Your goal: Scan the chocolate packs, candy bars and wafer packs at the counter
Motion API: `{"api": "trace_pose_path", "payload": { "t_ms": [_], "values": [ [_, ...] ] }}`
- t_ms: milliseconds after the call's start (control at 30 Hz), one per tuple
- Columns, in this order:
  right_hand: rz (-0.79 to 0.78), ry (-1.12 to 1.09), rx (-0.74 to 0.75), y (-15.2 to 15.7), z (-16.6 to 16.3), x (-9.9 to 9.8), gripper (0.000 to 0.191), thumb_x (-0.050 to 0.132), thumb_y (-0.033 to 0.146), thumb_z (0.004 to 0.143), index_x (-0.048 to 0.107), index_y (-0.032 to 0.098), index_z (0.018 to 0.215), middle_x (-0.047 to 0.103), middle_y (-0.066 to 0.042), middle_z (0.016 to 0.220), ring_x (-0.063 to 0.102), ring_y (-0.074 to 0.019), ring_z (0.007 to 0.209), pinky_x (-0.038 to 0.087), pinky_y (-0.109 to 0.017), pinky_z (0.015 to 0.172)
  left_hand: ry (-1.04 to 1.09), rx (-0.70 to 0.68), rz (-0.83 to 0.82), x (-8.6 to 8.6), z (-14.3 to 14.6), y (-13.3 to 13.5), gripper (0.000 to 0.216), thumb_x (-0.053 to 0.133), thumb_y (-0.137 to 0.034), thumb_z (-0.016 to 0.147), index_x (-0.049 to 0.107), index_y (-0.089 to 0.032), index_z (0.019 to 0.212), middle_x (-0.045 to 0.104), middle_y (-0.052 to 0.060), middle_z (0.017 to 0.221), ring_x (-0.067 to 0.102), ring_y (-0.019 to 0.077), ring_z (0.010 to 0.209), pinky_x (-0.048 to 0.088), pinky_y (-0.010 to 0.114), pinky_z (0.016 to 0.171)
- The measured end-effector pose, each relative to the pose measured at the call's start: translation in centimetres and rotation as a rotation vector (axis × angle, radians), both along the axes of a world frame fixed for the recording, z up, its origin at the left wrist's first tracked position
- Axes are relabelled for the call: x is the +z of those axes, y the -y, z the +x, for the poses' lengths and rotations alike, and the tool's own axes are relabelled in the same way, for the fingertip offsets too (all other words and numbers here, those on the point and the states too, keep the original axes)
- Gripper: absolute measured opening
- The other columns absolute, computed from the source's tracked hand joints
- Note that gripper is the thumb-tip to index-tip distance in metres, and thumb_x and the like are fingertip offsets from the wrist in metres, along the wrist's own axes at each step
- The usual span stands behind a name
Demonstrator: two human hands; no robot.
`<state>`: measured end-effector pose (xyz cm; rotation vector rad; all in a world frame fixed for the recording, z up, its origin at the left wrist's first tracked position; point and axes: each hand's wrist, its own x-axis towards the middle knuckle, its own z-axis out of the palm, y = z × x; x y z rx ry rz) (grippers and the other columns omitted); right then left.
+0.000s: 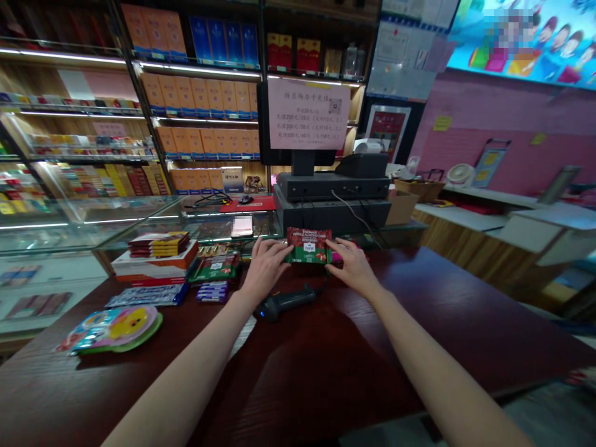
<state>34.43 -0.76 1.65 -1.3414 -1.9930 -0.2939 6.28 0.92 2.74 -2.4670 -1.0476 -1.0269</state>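
Observation:
Between my two hands is a red and green chocolate packet (309, 246) marked "whole almond dark". My left hand (267, 267) grips its left edge with thumb and fingers. On its right edge are the fingers and thumb of my right hand (354, 267). A bit of pink packaging (336, 256) shows behind the right fingers; most of it is hidden. Below the packet, a black barcode scanner (286, 302) with a small blue light lies on the dark wooden counter (326, 372). Similar green and red packets (216, 267) lie left of my left hand, with purple-wrapped bars (212, 292) in front.
At left stand a white and orange box (153, 267) topped with yellow and red packets (170, 244), a blue packet (148, 295), and a colourful toy-like package (114, 329). Ahead are a cash register (333, 192), a mouse (245, 199) and a glass display case (139, 223).

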Motion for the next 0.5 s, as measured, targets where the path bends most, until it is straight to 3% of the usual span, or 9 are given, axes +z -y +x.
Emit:
{"api": "trace_pose_path", "payload": {
  "t_ms": [300, 500],
  "values": [
    [-0.123, -0.039, -0.096, -0.8, 6.9, 0.0, 0.066, 0.074, 0.032, 0.078, 0.059, 0.024, 0.142, 0.058, -0.017, 0.142, 0.053, -0.0321, 0.133, 0.046, -0.052, 0.108, -0.038, -0.03, -0.13, 0.8, 6.7, -1.1, 0.047, 0.073, -0.028, 0.087, 0.063, -0.026, 0.133, 0.07, 0.003, 0.125, 0.05, 0.0273, 0.124, 0.021, 0.055, 0.122],
    [-0.233, -0.07, -0.114, -1.2, 9.6, 0.5, 0.067, 0.076, 0.031, 0.077, 0.06, 0.027, 0.141, 0.058, -0.014, 0.144, 0.051, -0.0328, 0.138, 0.04, -0.053, 0.114, -0.042, -0.001, -0.271, 1.2, 9.8, -1.6, 0.044, 0.072, -0.03, 0.088, 0.065, -0.027, 0.132, 0.07, 0.002, 0.126, 0.048, 0.0275, 0.125, 0.021, 0.053, 0.121]
  ]
}}
